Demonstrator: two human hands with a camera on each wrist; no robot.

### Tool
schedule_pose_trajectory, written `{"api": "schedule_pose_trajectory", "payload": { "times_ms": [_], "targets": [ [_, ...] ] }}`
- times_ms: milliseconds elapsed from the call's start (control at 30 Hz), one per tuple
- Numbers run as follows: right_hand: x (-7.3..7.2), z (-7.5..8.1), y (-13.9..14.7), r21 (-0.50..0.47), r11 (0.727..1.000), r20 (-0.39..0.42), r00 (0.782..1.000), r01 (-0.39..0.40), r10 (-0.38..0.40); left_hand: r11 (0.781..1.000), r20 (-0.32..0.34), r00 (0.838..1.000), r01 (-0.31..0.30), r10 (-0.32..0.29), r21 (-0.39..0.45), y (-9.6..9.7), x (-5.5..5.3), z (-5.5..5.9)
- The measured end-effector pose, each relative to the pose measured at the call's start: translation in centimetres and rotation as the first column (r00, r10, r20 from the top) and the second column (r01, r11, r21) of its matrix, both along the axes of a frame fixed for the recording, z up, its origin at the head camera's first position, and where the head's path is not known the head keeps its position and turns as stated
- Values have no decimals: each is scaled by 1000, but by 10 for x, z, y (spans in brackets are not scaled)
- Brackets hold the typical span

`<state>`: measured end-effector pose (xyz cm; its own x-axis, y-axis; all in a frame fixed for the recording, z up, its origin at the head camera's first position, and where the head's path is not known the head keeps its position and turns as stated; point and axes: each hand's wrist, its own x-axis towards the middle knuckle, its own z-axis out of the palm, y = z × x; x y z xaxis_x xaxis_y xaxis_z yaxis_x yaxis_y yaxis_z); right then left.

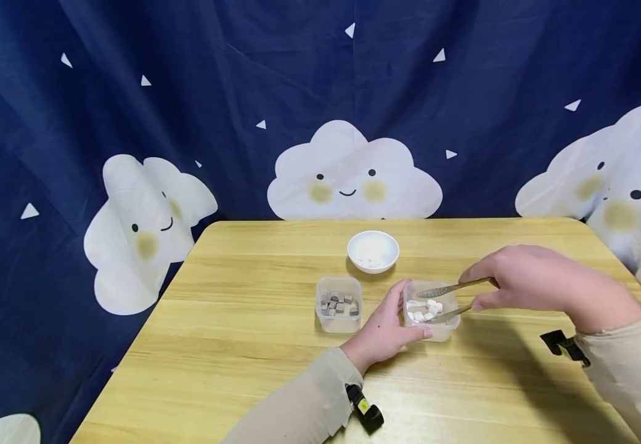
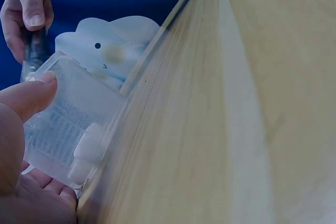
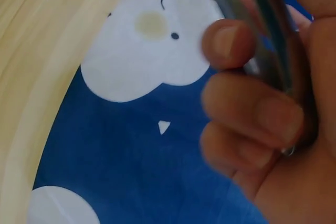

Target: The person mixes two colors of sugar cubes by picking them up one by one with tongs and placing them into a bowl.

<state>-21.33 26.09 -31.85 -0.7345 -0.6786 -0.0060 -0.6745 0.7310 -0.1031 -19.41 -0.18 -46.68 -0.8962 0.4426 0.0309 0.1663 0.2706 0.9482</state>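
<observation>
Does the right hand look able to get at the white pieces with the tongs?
Probably yes: the right hand holds the tongs spread near the white pieces, and no lid covers their container, which the left hand grips.

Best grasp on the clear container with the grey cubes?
Probably the side walls of the grey-cube container, just below the rim, from its left. The left hand, holding the white-cube container, crowds its right side. It's upright and open-topped with loose grey cubes, so keep it level.
</observation>
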Motion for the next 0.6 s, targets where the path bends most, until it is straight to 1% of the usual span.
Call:
{"api": "schedule_pose_trajectory", "payload": {
  "times_ms": [67, 167, 333, 433, 600],
  "targets": [
    [0, -1, -5, 19, 1000, 52, 999, 0, -1, 1000, 0, 1000, 0, 0, 2, 0, 0, 0],
    [1, -2, -15, 47, 999, 93, 996, 0, -5, 1000, -1, 1000, 3, -3, 7, 0, 0, 1],
    [2, -5, -33, 98, 995, 119, 993, 12, -23, 1000, -4, 1000, 7, -7, 1, -2, 0, 2],
    [2, -7, -41, 112, 993, 94, 995, 30, -41, 1000, -2, 1000, 7, -7, -4, -2, 0, 3],
    [5, -15, -43, 114, 992, -11, 998, 57, -57, 1000, 5, 1000, 10, -10, -9, -1, 0, 2]
  ]
}}
